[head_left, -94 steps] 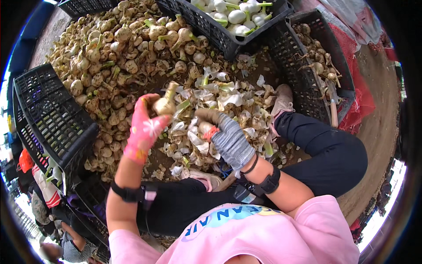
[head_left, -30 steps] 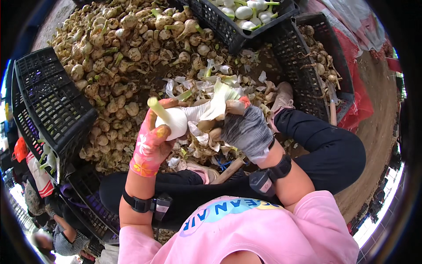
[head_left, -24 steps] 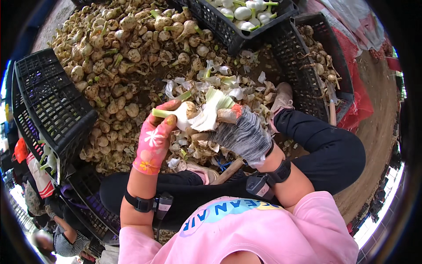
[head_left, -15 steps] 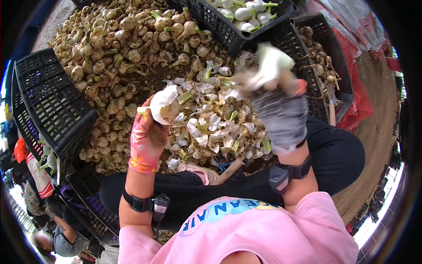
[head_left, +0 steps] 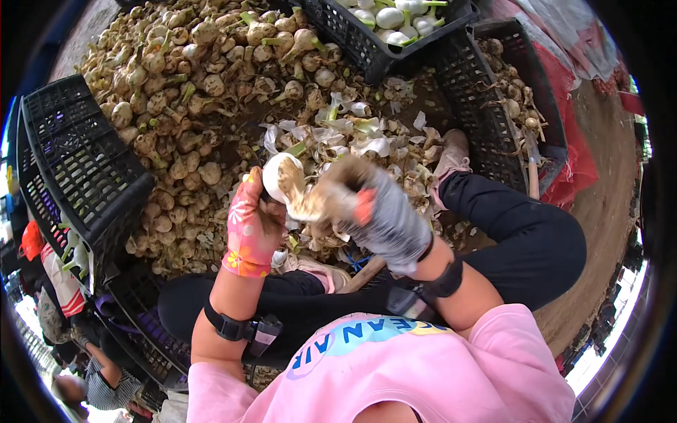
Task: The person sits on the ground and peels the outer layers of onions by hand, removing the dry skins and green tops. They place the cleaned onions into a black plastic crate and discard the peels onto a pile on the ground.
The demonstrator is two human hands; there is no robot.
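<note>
My left hand [head_left: 255, 222], in a pink flowered glove, holds a garlic bulb [head_left: 275, 175] whose upper side is smooth and white. From the bulb a strip of brown, dirty outer skin [head_left: 308, 204] stretches across to my right hand [head_left: 370, 211]. That hand wears a grey glove with a reddish patch; motion smears it, but its fingers are closed at the strip's end. A heap of loose garlic skins [head_left: 374, 151] lies below and beyond both hands.
A large pile of unpeeled garlic [head_left: 190, 77] spreads at far left. A black crate of white bulbs [head_left: 377, 67] stands at the back, another crate [head_left: 553, 137] with brown garlic at right. Black crates [head_left: 84, 155] are stacked left. A wooden handle [head_left: 363, 273] lies before me.
My right hand has swung left and nearer, from beside the right crate to the bulb, now pulling at its skin. The white piece it held is gone from it. My left hand moved slightly right.
</note>
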